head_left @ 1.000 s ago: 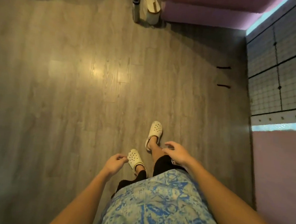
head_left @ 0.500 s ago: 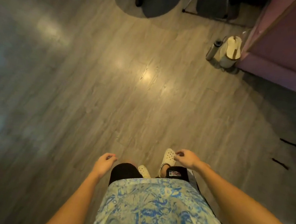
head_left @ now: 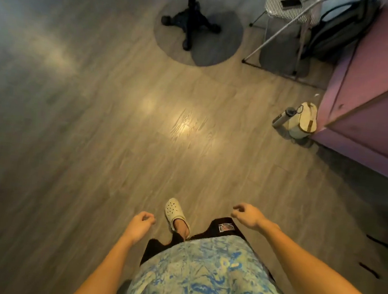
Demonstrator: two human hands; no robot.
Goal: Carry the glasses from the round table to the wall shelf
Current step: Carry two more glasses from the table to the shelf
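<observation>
No glasses and no wall shelf are in view. A black pedestal table base (head_left: 191,21) stands on the wood floor at the top centre; its top is out of frame. My left hand (head_left: 139,225) hangs low at the bottom centre, fingers loosely curled, holding nothing. My right hand (head_left: 247,214) hangs to the right of it, fingers loosely curled and apart, also holding nothing. Both hands are far from the table base, above my blue patterned shirt and a white clog (head_left: 176,214).
A metal-framed chair (head_left: 289,11) with a striped seat and a phone on it stands at the top right, beside a dark bag (head_left: 337,28). A pink counter (head_left: 377,100) runs along the right. A bottle (head_left: 283,116) and a cream bag (head_left: 304,120) sit at its foot.
The view has swung left and forward across the floor: the tiled wall left the frame, the table base and chair came into view, and the bottle and cream bag shifted right. Both hands stay empty.
</observation>
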